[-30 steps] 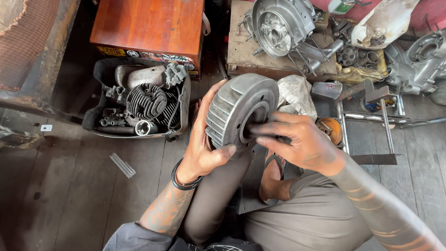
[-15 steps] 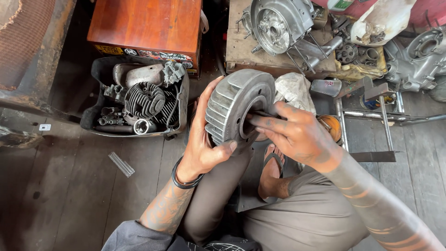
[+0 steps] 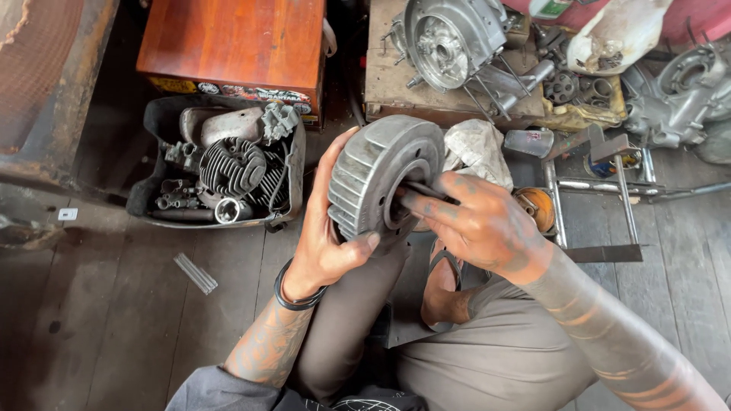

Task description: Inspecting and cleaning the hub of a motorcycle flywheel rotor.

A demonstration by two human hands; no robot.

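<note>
Finned grey metal flywheel point(image 3: 384, 179), round and drum-shaped, sits tilted above the seated person's knees, its open centre facing the right hand. Left hand point(image 3: 324, 228) wraps around the wheel's ribbed rim from below and behind, thumb pressed on the lower edge, seemingly bracing it so that it cannot turn or slip. Right hand point(image 3: 476, 221) is closed narrowly around a thin dark tool point(image 3: 426, 190), fingers pinched, its tip reaching into the wheel's central hole; what kind of tool it is cannot be told. A black wristband point(image 3: 293, 293) circles the left wrist. Just beyond the right hand lie a crumpled pale rag point(image 3: 480, 148) and a small orange round tin point(image 3: 537, 207), both within easy reach. Left of the left hand, a black tub point(image 3: 156, 114) holds a ribbed engine cylinder point(image 3: 232, 164) and other loose metal parts, apparently gathered to keep them together. Farther off, beyond the tub, stands a reddish wooden box point(image 3: 236, 42). Beyond the flywheel, a silver engine casing point(image 3: 449, 38) rests on a wooden block point(image 3: 392, 91).
</note>
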